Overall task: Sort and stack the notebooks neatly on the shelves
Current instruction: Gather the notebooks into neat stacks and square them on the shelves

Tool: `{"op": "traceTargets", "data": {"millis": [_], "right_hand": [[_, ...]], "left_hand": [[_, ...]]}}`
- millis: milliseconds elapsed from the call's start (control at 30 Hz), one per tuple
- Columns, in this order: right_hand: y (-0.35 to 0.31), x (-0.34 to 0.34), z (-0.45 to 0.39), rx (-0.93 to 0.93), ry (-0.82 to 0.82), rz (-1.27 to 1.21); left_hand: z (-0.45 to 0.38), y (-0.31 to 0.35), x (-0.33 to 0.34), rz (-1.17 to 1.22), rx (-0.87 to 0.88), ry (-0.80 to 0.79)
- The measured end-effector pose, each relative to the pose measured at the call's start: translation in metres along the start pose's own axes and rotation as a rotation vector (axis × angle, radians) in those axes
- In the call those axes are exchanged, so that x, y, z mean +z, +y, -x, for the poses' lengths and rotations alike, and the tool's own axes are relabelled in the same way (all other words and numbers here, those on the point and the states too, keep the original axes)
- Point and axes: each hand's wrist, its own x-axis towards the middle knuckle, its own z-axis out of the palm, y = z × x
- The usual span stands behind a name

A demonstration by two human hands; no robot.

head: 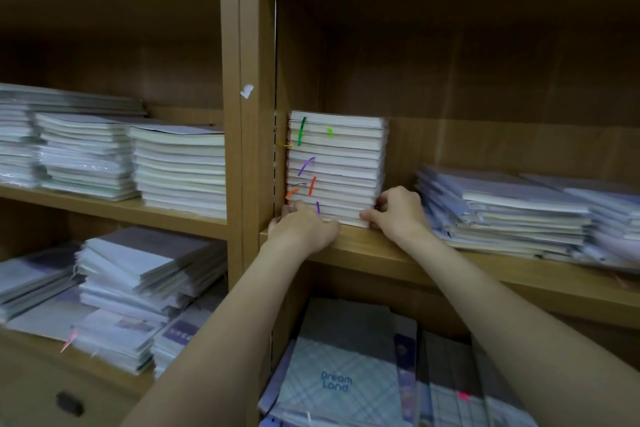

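A tall stack of notebooks point(337, 163) with coloured ribbon bookmarks stands at the left end of the right-hand middle shelf point(433, 260), close to the wooden upright. My left hand point(304, 225) grips the stack's bottom left corner, its fingers curled round the lowest notebooks. At the bottom right corner my right hand point(398, 211) holds the stack, thumb on the front edge and fingers curled round the side. A lower, untidy pile of notebooks point(502, 211) lies to the right on the same shelf.
The left bay holds several neat piles point(180, 166) on its middle shelf and looser piles point(138, 288) below. Under my arms lies a checked "Dream Land" notebook point(336, 385) among others. A wooden upright point(249, 149) divides the bays.
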Motion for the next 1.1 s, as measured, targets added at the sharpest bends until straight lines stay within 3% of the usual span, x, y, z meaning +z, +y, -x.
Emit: {"op": "traceTargets", "data": {"millis": [200, 367, 567, 833, 933, 1000, 1100], "right_hand": [[0.001, -0.006, 0.008, -0.039, -0.09, 0.065], [0.0, -0.001, 0.005, -0.025, -0.065, 0.166], [-0.005, -0.014, 0.027, -0.02, -0.073, 0.119], [0.018, -0.123, 0.083, -0.067, 0.189, 0.085], [0.025, -0.174, 0.091, -0.115, 0.263, 0.132], [0.036, -0.196, 0.085, -0.095, 0.133, 0.337], [0.059, -0.203, 0.07, -0.039, -0.149, 0.575]], "left_hand": [[0.001, -0.006, 0.004, -0.028, 0.048, 0.041], [-0.002, -0.013, 0.012, -0.048, 0.09, 0.127], [0.015, -0.006, 0.02, -0.021, 0.18, 0.349], [0.035, 0.056, 0.034, 0.311, 0.409, 0.663], [0.039, 0.085, 0.042, 0.509, 0.587, 0.546], [0.038, 0.104, 0.045, 0.568, 0.695, 0.3], [0.034, 0.123, 0.051, 0.468, 0.614, 0.055]]}}
